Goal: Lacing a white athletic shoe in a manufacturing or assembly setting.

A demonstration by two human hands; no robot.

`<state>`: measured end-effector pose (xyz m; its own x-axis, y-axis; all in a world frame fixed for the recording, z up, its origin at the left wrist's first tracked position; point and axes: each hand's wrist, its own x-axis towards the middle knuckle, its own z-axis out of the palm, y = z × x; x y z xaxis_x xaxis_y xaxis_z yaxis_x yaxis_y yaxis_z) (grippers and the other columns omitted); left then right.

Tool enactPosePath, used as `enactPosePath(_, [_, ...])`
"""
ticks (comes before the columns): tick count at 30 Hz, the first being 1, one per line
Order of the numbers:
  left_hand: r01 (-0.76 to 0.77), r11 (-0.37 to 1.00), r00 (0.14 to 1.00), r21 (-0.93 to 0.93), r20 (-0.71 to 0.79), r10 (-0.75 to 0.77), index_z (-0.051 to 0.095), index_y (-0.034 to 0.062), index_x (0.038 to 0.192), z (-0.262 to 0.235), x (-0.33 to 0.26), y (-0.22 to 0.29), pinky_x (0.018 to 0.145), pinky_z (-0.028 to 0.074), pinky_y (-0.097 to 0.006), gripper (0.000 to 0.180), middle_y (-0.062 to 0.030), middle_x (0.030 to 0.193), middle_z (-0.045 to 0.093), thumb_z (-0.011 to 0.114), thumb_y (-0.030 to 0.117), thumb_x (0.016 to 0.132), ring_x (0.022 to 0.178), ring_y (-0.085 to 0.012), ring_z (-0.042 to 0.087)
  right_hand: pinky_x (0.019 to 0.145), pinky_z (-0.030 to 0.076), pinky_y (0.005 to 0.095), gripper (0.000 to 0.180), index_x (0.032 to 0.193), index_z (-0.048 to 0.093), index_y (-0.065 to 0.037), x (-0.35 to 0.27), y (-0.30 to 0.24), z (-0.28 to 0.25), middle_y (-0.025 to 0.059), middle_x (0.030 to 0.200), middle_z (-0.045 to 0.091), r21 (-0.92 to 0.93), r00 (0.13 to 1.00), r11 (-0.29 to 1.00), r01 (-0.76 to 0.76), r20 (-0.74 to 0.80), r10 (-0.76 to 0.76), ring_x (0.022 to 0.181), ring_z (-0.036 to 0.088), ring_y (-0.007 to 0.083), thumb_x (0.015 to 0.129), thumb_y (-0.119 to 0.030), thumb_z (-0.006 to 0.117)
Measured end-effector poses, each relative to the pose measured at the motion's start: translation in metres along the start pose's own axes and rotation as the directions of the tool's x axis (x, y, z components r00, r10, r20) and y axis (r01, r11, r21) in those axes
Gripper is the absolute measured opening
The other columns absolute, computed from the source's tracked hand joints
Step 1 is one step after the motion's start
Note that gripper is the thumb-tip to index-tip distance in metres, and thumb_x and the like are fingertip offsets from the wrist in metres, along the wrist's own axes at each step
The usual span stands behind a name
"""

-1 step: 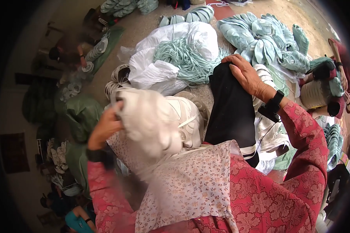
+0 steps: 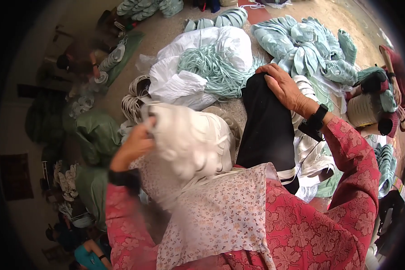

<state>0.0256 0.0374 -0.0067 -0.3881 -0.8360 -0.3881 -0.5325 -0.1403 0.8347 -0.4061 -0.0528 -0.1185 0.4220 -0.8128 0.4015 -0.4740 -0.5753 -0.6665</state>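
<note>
My left hand [image 2: 134, 147] is closed round the end of a bundle of cream shoe uppers [image 2: 184, 146], held over my lap. Motion smears the bundle, and its far end cannot be told apart clearly. Behind it a further cream stack [image 2: 224, 139] shows, partly hidden. Thin pale strands hang over my flowered apron [image 2: 229, 207]. My right hand [image 2: 284, 86] rests on the knee of my black trousers [image 2: 264, 130], palm down with fingers spread and nothing held. Beside that leg lie more cream uppers [image 2: 317, 157].
Ahead stands a white sack [image 2: 166, 81] with pale green laces [image 2: 216, 67] on it. A heap of pale green uppers [image 2: 301, 40] lies at the far right. Dark green sacks [image 2: 96, 135] are on the left. People sit working at the left and right edges.
My left hand and the cream bundle have shifted slightly to the right. The right hand stays on the knee.
</note>
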Motion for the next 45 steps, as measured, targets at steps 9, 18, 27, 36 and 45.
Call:
enactPosePath(9, [-0.239, 0.859, 0.932, 0.452, -0.14, 0.333, 0.051, 0.0014, 0.127, 0.042, 0.02, -0.033, 0.095, 0.043, -0.042, 0.048, -0.0196, 0.117, 0.05, 0.057, 0.006, 0.079, 0.111, -0.0382, 0.052, 0.085, 0.045, 0.0435, 0.032, 0.111, 0.057, -0.004, 0.02, -0.076, 0.028, 0.0157, 0.106, 0.057, -0.333, 0.94, 0.931, 0.152, 0.338, -0.032, 0.096, 0.057, 0.0334, 0.082, -0.016, 0.064])
enactPosePath(18, [-0.333, 0.886, 0.626, 0.322, -0.628, 0.463, 0.048, 0.0031, 0.127, 0.068, 0.022, -0.026, 0.102, 0.04, -0.04, 0.065, -0.0172, 0.124, 0.05, 0.079, 0.019, 0.073, 0.121, -0.0338, 0.049, 0.083, 0.049, 0.0359, 0.026, 0.114, 0.063, -0.009, -0.052, 0.04, 0.151, 0.0034, 0.104, 0.063, 0.399, 0.727, 0.866, -0.301, 0.684, -0.063, 0.099, 0.06, 0.0177, 0.091, -0.017, 0.057])
enactPosePath(27, [-0.304, 0.655, 0.877, -0.692, -0.472, -0.092, 0.035, 0.0065, 0.145, 0.078, 0.01, -0.03, 0.098, 0.042, -0.029, 0.076, -0.0093, 0.129, 0.05, 0.074, 0.037, 0.087, 0.114, -0.0164, 0.052, 0.088, 0.052, 0.0362, 0.026, 0.114, 0.064, -0.006, -0.04, 0.041, 0.16, 0.0063, 0.114, 0.067, 0.437, 0.638, 0.649, -0.623, 0.763, 0.099, 0.097, 0.064, 0.0201, 0.091, -0.01, 0.054])
enactPosePath(36, [-0.416, 0.258, 0.786, -0.872, -0.487, -0.38, 0.068, 0.0089, 0.113, 0.083, -0.018, -0.099, 0.081, 0.054, -0.031, 0.036, -0.0017, 0.094, 0.068, 0.06, 0.038, 0.094, 0.087, -0.0144, 0.066, 0.093, 0.049, 0.0304, 0.037, 0.123, 0.059, -0.001, -0.014, -0.045, 0.126, 0.0098, 0.112, 0.063, 0.529, 0.566, 0.475, -0.703, 0.821, -0.075, 0.106, 0.06, 0.021, 0.087, 0.0, 0.059])
enactPosePath(45, [-0.625, 0.111, 0.771, -0.773, -0.633, -0.065, 0.049, 0.0066, 0.137, 0.048, -0.061, -0.042, 0.105, 0.047, -0.042, 0.05, -0.0104, 0.134, 0.058, 0.042, 0.041, 0.102, 0.121, -0.0262, 0.057, 0.081, 0.053, 0.0252, 0.029, 0.119, 0.066, -0.001, 0.041, -0.235, 0.044, 0.0009, 0.104, 0.07, 0.582, 0.706, 0.608, -0.539, 0.707, -0.051, 0.092, 0.063, 0.0074, 0.091, -0.005, 0.07])
